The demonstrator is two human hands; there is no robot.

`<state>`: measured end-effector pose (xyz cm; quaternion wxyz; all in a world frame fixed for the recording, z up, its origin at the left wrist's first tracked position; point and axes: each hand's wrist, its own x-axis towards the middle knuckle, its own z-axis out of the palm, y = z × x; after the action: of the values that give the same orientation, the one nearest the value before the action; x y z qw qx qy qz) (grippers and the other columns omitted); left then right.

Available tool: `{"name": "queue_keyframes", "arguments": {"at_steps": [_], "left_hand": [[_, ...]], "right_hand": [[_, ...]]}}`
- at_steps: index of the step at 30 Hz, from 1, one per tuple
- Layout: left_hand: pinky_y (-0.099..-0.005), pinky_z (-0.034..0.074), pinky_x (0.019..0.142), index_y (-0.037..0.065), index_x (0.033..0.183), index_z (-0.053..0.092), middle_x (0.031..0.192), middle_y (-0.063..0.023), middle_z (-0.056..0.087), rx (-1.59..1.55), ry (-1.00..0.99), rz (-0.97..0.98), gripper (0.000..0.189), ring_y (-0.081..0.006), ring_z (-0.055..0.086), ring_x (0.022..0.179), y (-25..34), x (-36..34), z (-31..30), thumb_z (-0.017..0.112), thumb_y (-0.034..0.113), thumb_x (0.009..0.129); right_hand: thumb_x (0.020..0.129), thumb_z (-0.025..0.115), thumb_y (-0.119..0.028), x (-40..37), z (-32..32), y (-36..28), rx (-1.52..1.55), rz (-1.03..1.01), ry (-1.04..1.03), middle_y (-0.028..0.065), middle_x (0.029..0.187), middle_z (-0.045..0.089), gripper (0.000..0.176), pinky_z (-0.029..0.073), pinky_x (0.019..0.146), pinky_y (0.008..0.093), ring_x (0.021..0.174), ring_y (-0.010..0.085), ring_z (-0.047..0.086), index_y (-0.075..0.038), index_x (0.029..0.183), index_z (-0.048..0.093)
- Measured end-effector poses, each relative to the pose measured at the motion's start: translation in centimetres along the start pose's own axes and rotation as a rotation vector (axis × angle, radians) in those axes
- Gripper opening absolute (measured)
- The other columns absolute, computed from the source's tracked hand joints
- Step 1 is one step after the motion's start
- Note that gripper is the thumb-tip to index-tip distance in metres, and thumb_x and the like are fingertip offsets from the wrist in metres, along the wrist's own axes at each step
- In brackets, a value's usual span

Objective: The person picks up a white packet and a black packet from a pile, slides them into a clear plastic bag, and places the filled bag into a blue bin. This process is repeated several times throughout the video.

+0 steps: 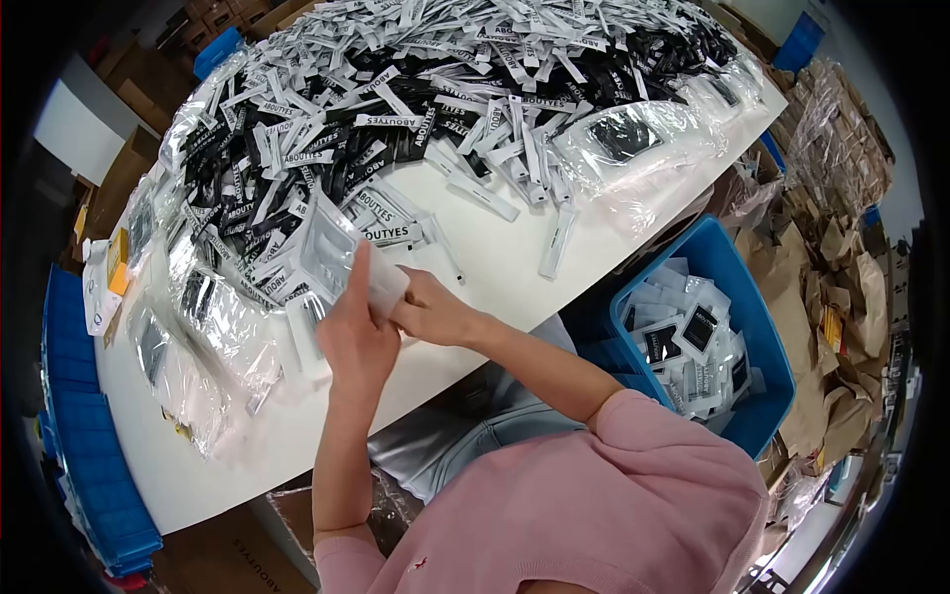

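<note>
Above the white table point(435, 361), my left hand point(358, 332) is closed on a clear plastic pouch point(332, 247), its thumb lying along the pouch. My right hand point(430, 307) pinches the lower right edge of the same pouch. The pouch is tilted, and what is inside it is hard to make out. Behind my hands lies a large heap of black and white sachets point(396, 119) printed ABOUTYES. A few loose white sachets point(559, 241) lie at the near side of the heap.
A blue bin point(777, 381) holding filled clear pouches point(698, 327) stands right of me. Clear plastic bags point(633, 134) lie at the table's right, more bags point(213, 346) at its left. Blue bins point(79, 426) line the left edge. Crumpled brown paper point(826, 287) is at the far right.
</note>
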<state>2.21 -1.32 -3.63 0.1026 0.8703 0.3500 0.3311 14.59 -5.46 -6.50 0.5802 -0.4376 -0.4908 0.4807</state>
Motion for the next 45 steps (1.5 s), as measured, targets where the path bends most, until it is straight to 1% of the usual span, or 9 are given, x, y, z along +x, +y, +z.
{"name": "queue_keyframes", "arguments": {"at_steps": [3, 6, 8, 12, 17, 19, 21, 37, 45], "left_hand": [[-0.0363, 0.045, 0.051, 0.008, 0.130, 0.043, 0.062, -0.0107, 0.056, -0.123, -0.040, -0.112, 0.072, -0.0261, 0.056, 0.053, -0.2, 0.0, -0.5, 0.058, -0.003, 0.061], [-0.0374, 0.043, 0.048, 0.006, 0.135, 0.033, 0.064, -0.0099, 0.058, 0.098, -0.028, 0.180, 0.076, -0.0280, 0.055, 0.050, 1.6, -1.0, 0.7, 0.056, -0.004, 0.063], [-0.0356, 0.043, 0.048, 0.004, 0.136, 0.030, 0.062, -0.0093, 0.056, 0.131, -0.042, 0.155, 0.078, -0.0258, 0.054, 0.049, 1.5, -0.9, 0.4, 0.057, -0.002, 0.063], [-0.0302, 0.044, 0.051, 0.004, 0.135, 0.031, 0.056, -0.0081, 0.050, -0.161, -0.284, -0.127, 0.075, -0.0201, 0.052, 0.050, 1.3, 0.4, -2.4, 0.059, 0.000, 0.066], [-0.0322, 0.048, 0.069, 0.007, 0.129, 0.042, 0.083, -0.0118, 0.060, 0.069, -0.085, 0.429, 0.064, -0.0243, 0.059, 0.076, -1.5, 3.9, -5.1, 0.059, -0.001, 0.068], [-0.0318, 0.048, 0.071, 0.004, 0.120, 0.051, 0.083, -0.0128, 0.062, -0.030, -0.174, 0.354, 0.054, -0.0223, 0.060, 0.076, -1.4, 4.7, -6.6, 0.059, -0.001, 0.067], [-0.0302, 0.048, 0.070, 0.000, 0.106, 0.059, 0.080, -0.0132, 0.063, -0.292, -0.803, -0.031, 0.040, -0.0197, 0.060, 0.071, -2.0, 5.3, -7.3, 0.059, -0.001, 0.066], [-0.0203, 0.033, 0.046, -0.003, 0.076, 0.060, 0.061, 0.0043, 0.052, -0.638, -0.714, -0.474, 0.011, -0.0014, 0.041, 0.055, -4.0, 3.0, -4.7, 0.063, 0.007, 0.078], [-0.0213, 0.030, 0.046, -0.003, 0.068, 0.060, 0.057, 0.0053, 0.047, -0.583, -0.554, -0.375, 0.020, -0.0015, 0.036, 0.054, -2.1, 0.3, -3.9, 0.059, 0.012, 0.082]], "right_hand": [[0.081, 0.053, -0.004, 0.2, 0.0, 0.7, 0.170, 0.081, 0.028, 0.0059, 0.068, 0.060, 0.007, 0.045, 0.048, 0.0223, 0.055, 0.0099, 0.056, 0.002, 0.080, 0.056], [0.078, 0.056, -0.003, 0.5, -0.5, 1.5, 0.104, 0.105, 0.137, 0.0037, 0.063, 0.059, 0.006, 0.043, 0.046, 0.0228, 0.053, 0.0083, 0.055, 0.001, 0.074, 0.058], [0.075, 0.058, -0.002, 0.5, -0.1, 2.2, -0.126, -0.194, 0.304, 0.0038, 0.063, 0.060, 0.004, 0.043, 0.046, 0.0232, 0.054, 0.0080, 0.055, 0.001, 0.074, 0.058], [0.074, 0.058, -0.002, 0.3, -1.1, 1.6, 0.044, 0.095, 0.106, 0.0040, 0.064, 0.060, 0.009, 0.043, 0.052, 0.0243, 0.059, 0.0069, 0.052, 0.002, 0.080, 0.061], [0.075, 0.061, -0.007, 0.4, -1.6, 1.2, -0.176, -0.093, -0.019, 0.0029, 0.064, 0.059, 0.013, 0.042, 0.053, 0.0241, 0.058, 0.0057, 0.048, 0.001, 0.084, 0.063], [0.075, 0.062, -0.009, 0.4, -1.7, 0.1, -0.230, -0.112, -0.084, 0.0025, 0.064, 0.059, 0.013, 0.041, 0.053, 0.0240, 0.058, 0.0053, 0.047, 0.001, 0.085, 0.063], [0.075, 0.063, -0.011, 0.6, -2.0, -0.9, -0.259, 0.022, -0.127, 0.0008, 0.063, 0.058, 0.014, 0.042, 0.053, 0.0239, 0.059, 0.0047, 0.047, 0.000, 0.083, 0.063], [0.078, 0.062, -0.019, 0.1, -2.6, -2.1, 0.095, 0.282, -0.200, 0.0003, 0.068, 0.059, 0.019, 0.043, 0.054, 0.0236, 0.060, 0.0054, 0.050, 0.000, 0.080, 0.063], [0.078, 0.062, -0.020, -1.0, -1.9, -1.8, -0.337, 0.063, -0.242, 0.0077, 0.068, 0.061, 0.021, 0.043, 0.056, 0.0252, 0.062, 0.0077, 0.052, 0.001, 0.083, 0.061]]}}
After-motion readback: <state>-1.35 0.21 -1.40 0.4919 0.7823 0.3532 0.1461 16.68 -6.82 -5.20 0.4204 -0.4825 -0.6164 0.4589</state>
